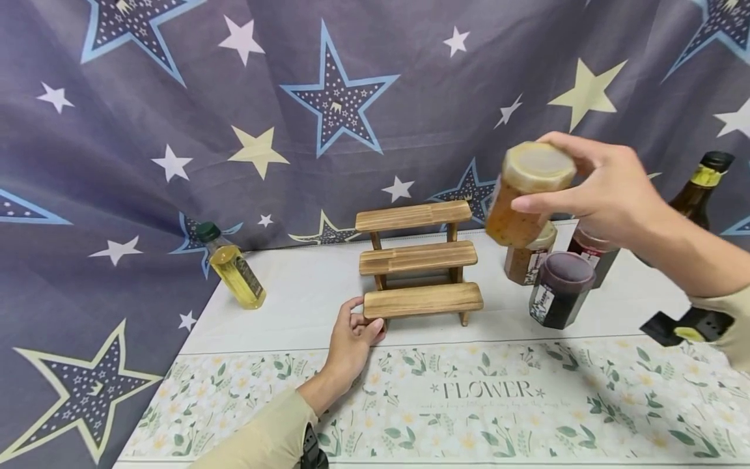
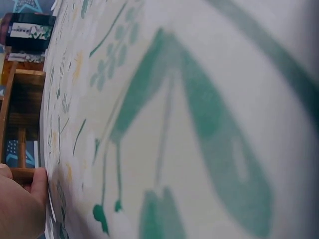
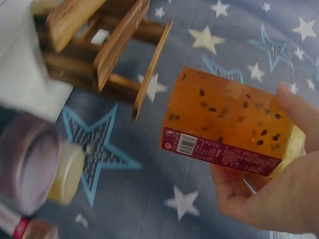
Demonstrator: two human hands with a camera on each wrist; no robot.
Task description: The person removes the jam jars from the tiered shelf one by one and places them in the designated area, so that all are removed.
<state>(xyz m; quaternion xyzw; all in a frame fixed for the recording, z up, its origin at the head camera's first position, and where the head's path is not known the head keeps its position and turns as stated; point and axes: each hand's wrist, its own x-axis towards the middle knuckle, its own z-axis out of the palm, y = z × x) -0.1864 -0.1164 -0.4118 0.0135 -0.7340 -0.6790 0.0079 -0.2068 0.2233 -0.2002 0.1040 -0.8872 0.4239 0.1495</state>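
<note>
My right hand (image 1: 609, 185) holds a jar of orange jam (image 1: 515, 212) by its pale lid, raised above the table to the right of a three-step wooden stand (image 1: 422, 299). In the right wrist view the jam (image 3: 224, 112) shows dark seeds and a maroon label with a barcode, with thumb and fingers around the lid end. My left hand (image 1: 351, 345) grips the left end of the stand's lowest step; the left wrist view shows the fingers at that edge of the wood (image 2: 25, 174). The stand's steps carry nothing.
Right of the stand are a dark jar (image 1: 561, 290), a brown jar (image 1: 530, 257), a red-labelled jar (image 1: 594, 251) and a dark bottle (image 1: 700, 192). An oil bottle (image 1: 234, 270) stands at the left. A starry cloth (image 1: 328, 182) hangs behind the table.
</note>
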